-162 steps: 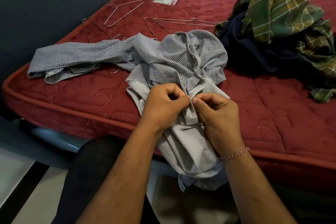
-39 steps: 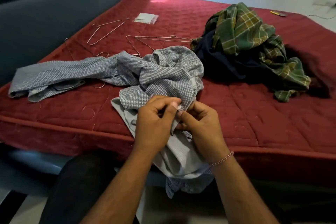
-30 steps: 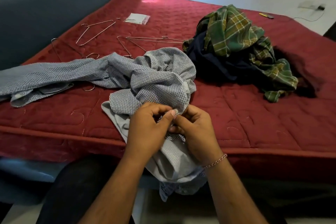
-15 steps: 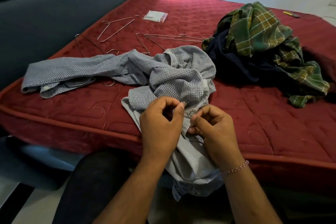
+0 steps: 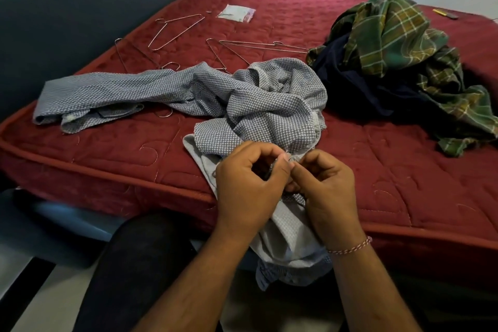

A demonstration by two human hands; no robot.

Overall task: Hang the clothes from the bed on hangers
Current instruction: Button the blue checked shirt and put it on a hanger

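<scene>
Left hand (image 5: 249,183) and right hand (image 5: 324,188), fingers curled, pinch the front edge of a crumpled blue-and-white checked shirt (image 5: 269,105) draped over the bed (image 5: 107,159) edge.

Probably a home bedroom: red quilted mattress (image 5: 350,159), padded headboard (image 5: 80,8), strewn clothes (image 5: 390,43).

Left hand (image 5: 249,183) and right hand (image 5: 327,191) — fingers curled, fingertips meeting.
</scene>
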